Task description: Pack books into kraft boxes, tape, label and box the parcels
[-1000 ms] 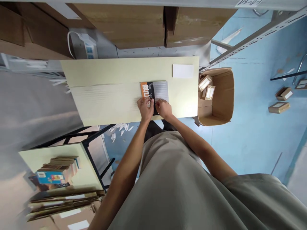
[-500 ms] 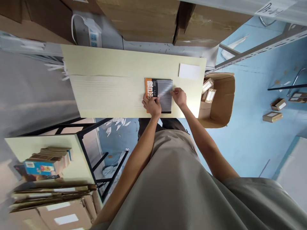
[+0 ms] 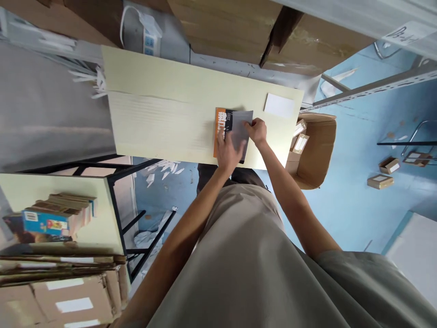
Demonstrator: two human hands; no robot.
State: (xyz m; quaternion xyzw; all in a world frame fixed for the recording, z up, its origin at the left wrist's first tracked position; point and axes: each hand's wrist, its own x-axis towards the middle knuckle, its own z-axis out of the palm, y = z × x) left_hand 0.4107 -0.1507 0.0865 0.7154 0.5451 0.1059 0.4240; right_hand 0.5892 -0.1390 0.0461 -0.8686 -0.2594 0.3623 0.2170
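Observation:
A thin book (image 3: 239,132) with an orange strip, white lettering and a dark grey cover lies on the pale yellow tabletop (image 3: 153,123). My left hand (image 3: 229,152) rests over its lower part, fingers spread apart and thumb stretched toward the right. At the book's right edge, my right hand (image 3: 257,130) has thumb and fingers pinched together on the cover's margin. The grey area looks smooth and slightly glossy. A stack of white paper slips or labels (image 3: 279,105) lies up and right of the book.
An open cardboard box (image 3: 316,150) with small packets stands right of the table. Cardboard boxes (image 3: 228,29) fill the shelf behind. A lower-left side table holds a row of books (image 3: 58,216), beside flattened cartons (image 3: 68,296). Paper scraps (image 3: 164,171) litter the floor.
My left hand has loosened from the book's left part and spread over its middle. My right hand has moved onto the right edge. The camera view has tilted slightly.

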